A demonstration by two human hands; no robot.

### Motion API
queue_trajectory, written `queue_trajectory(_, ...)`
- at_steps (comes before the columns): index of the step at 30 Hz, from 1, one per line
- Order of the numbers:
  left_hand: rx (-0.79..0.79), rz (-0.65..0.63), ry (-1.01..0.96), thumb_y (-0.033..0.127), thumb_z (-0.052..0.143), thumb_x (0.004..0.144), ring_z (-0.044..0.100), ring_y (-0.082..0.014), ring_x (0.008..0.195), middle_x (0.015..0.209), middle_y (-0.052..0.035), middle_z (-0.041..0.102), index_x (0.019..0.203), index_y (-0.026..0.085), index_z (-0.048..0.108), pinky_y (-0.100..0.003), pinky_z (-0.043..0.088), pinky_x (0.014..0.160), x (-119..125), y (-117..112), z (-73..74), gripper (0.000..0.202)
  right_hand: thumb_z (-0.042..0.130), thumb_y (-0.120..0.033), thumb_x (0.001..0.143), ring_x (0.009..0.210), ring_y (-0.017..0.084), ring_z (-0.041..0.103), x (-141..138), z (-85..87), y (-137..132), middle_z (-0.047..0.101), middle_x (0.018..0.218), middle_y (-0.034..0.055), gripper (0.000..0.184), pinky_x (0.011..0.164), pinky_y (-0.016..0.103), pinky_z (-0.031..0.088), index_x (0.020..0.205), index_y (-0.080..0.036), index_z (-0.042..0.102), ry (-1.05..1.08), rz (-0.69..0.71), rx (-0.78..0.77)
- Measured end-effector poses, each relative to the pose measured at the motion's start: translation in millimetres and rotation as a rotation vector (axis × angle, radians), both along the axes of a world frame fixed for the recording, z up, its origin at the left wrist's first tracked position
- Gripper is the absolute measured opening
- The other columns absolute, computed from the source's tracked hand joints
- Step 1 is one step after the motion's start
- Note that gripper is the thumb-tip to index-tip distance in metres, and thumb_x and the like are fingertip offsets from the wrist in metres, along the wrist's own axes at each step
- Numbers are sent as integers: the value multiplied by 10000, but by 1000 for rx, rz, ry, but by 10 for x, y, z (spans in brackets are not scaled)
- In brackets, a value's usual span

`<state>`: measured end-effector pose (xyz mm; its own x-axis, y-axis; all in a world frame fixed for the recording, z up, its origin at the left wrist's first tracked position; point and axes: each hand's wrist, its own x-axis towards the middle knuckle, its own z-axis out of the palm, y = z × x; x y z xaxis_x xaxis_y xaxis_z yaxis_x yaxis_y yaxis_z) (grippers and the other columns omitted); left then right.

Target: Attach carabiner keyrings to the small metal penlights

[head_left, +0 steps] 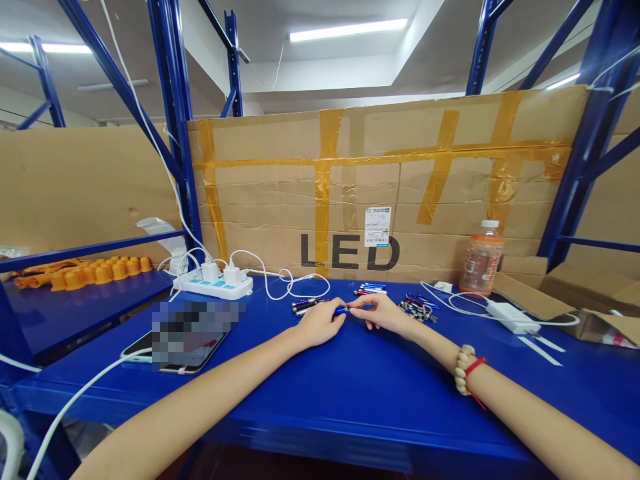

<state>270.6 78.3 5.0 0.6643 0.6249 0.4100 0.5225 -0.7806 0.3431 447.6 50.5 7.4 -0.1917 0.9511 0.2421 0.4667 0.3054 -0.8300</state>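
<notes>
Over the middle of the blue table, my left hand (pixel 321 323) is closed around a small blue tube (pixel 341 311), which looks like a slim pocket torch or pen body. My right hand (pixel 379 312) meets it from the other side, with thumb and forefinger pinched at the tube's end; what sits right between those fingertips is too small to make out. Just beyond my left hand lie several dark and silver tubes (pixel 303 306). Behind my right hand is a group of blue and red tubes (pixel 371 289). To its right rests a heap of silver metal clips (pixel 418 309).
At left, a tablet (pixel 200 357) with a cable lies near a white power strip (pixel 217 285). To the right stand a drink bottle (pixel 481 260), a white power adapter (pixel 513 317) and an open cardboard box (pixel 590 300). A tall cardboard panel (pixel 280 213) closes off the back.
</notes>
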Motion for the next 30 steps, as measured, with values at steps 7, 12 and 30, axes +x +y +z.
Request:
queue_trajectory(7, 9, 2, 13, 280, 390, 797, 586, -191, 876, 952, -38, 633, 1004, 211, 520, -295, 449, 755, 3, 0, 3, 254, 610, -441, 653, 386, 30, 472, 3, 0, -6, 639, 796, 58, 387, 317, 152, 318, 884, -133, 641, -4, 9, 5)
queue_trajectory(12, 17, -3, 22, 274, 381, 798, 592, -196, 849, 927, -44, 637, 1000, 205, 519, -301, 449, 733, 0, -2, 0, 255, 609, -439, 652, 383, 33, 472, -1, 5, -6, 636, 766, 51, 382, 318, 155, 321, 873, -129, 641, -12, 8, 5)
queue_trajectory(30, 21, 0, 31, 269, 379, 797, 596, -190, 824, 916, -40, 642, 1017, 203, 519, -290, 449, 708, 0, 8, -3, 270, 609, -456, 646, 388, 36, 481, 5, -6, 5, 638, 783, 53, 393, 318, 159, 322, 868, -135, 643, -22, 6, 8)
